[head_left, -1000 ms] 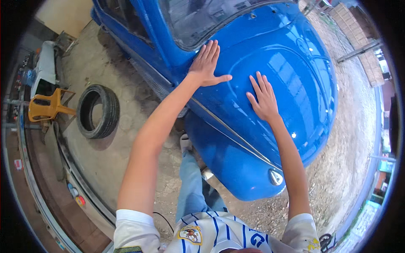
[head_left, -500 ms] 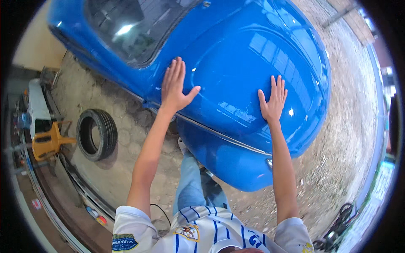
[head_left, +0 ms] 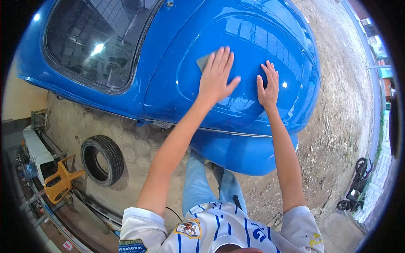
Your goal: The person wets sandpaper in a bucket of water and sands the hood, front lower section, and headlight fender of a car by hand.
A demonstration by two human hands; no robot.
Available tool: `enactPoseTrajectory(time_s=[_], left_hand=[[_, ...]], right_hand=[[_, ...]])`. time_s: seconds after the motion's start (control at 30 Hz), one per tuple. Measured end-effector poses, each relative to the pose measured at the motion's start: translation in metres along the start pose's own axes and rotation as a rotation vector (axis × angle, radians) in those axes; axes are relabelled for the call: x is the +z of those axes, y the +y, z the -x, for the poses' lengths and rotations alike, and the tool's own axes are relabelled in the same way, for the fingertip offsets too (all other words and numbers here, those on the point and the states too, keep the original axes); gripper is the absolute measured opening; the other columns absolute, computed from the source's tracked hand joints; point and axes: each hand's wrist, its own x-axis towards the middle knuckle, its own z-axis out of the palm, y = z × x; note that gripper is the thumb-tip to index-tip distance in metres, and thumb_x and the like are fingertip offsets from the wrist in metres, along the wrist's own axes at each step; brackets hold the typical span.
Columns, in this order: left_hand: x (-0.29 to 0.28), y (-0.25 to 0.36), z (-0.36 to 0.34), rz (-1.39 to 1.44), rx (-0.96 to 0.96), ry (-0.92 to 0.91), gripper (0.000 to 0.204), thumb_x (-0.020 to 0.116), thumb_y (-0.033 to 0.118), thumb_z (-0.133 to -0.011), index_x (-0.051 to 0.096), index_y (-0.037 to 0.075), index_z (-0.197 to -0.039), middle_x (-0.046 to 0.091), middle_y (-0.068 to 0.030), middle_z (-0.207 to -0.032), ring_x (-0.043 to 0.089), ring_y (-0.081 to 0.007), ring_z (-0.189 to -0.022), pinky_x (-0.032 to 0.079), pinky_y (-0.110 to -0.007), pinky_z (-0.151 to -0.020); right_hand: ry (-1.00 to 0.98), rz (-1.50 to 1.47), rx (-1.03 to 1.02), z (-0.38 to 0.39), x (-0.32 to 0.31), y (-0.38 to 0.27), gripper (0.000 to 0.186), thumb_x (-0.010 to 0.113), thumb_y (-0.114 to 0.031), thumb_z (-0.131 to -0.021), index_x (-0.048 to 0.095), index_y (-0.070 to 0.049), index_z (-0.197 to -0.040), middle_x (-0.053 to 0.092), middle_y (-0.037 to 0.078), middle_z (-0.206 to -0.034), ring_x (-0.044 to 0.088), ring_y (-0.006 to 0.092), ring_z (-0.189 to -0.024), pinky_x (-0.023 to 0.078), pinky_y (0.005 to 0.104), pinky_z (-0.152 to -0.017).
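Note:
A glossy blue car's rounded panel (head_left: 202, 33) spreads out before me. My left hand (head_left: 216, 80) lies flat on it with fingers stretched out. From under those fingers, on their left side, sticks out a thin grey-green sheet (head_left: 203, 63); the rest is hidden beneath the hand, and I cannot tell its material. To the right, my right hand (head_left: 269, 86) rests on the same panel, fingers extended and thumb apart, with nothing in it. Below the panel's trim line bulges the blue fender (head_left: 240, 154).
The car's dark window (head_left: 99, 42) is at the upper left. A loose tyre (head_left: 102, 161) and an orange plastic chair (head_left: 59, 181) are on the ground at left. A black wheeled object (head_left: 354, 185) stands at the right beyond the gravel (head_left: 333, 109).
My left hand has moved right, from near the window's corner onto the rounded panel. The grey-green sheet now shows beside its fingers. My right hand has shifted slightly, and the view has turned.

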Motion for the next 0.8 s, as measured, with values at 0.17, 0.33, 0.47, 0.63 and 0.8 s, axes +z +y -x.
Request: enactPoseTrajectory(time_s=[0.17, 0.33, 0.47, 0.63, 0.8], left_hand=[[-0.019, 0.027, 0.08, 0.011, -0.082, -0.218, 0.063, 0.063, 0.034, -0.102, 0.049, 0.004, -0.156, 0.037, -0.0228, -0.167, 0.037, -0.04, -0.154, 0.027, -0.05, -0.127], [-0.007, 0.044, 0.083, 0.103, -0.312, 0.24, 0.052, 0.073, 0.026, -0.098, 0.063, 0.009, -0.146, 0.049, -0.0188, -0.161, 0.048, -0.0393, -0.146, 0.041, -0.047, -0.117], [0.009, 0.079, 0.095, 0.127, -0.342, 0.27, 0.022, 0.07, 0.014, -0.1, 0.079, 0.007, -0.118, 0.076, -0.0139, -0.126, 0.068, -0.0339, -0.125, 0.051, -0.043, -0.107], [0.036, 0.183, 0.119, 0.302, -0.611, 0.279, 0.022, 0.064, 0.004, -0.102, 0.078, 0.002, -0.119, 0.078, -0.0146, -0.121, 0.073, -0.0224, -0.113, 0.057, -0.035, -0.096], [0.104, 0.339, 0.121, 0.635, -0.751, 0.122, 0.032, 0.062, 0.006, -0.104, 0.068, -0.001, -0.135, 0.072, -0.014, -0.131, 0.069, -0.0202, -0.117, 0.054, -0.034, -0.101]], right_hand=[[0.045, -0.006, -0.007, 0.002, 0.004, 0.004, 0.043, 0.063, -0.029, -0.101, 0.064, -0.009, -0.139, 0.052, 0.016, -0.158, 0.041, 0.0364, -0.152, 0.023, 0.0528, -0.128], [0.205, -0.216, -0.019, 0.014, -0.002, 0.006, 0.029, 0.07, -0.02, -0.096, 0.071, -0.004, -0.12, 0.064, 0.021, -0.142, 0.054, 0.0419, -0.139, 0.036, 0.05, -0.121], [0.075, -0.369, -0.124, 0.073, -0.03, 0.028, 0.028, 0.07, -0.02, -0.097, 0.07, -0.005, -0.121, 0.06, 0.02, -0.147, 0.051, 0.0418, -0.143, 0.033, 0.0538, -0.122], [-0.12, -0.5, -0.037, 0.226, -0.138, 0.132, 0.028, 0.068, -0.023, -0.1, 0.071, -0.006, -0.123, 0.06, 0.019, -0.149, 0.053, 0.0377, -0.141, 0.038, 0.0514, -0.12], [-0.041, -0.328, 0.594, 0.387, -0.312, 0.284, 0.027, 0.065, -0.022, -0.101, 0.075, -0.002, -0.116, 0.076, 0.02, -0.115, 0.072, 0.0349, -0.112, 0.053, 0.0432, -0.101]])
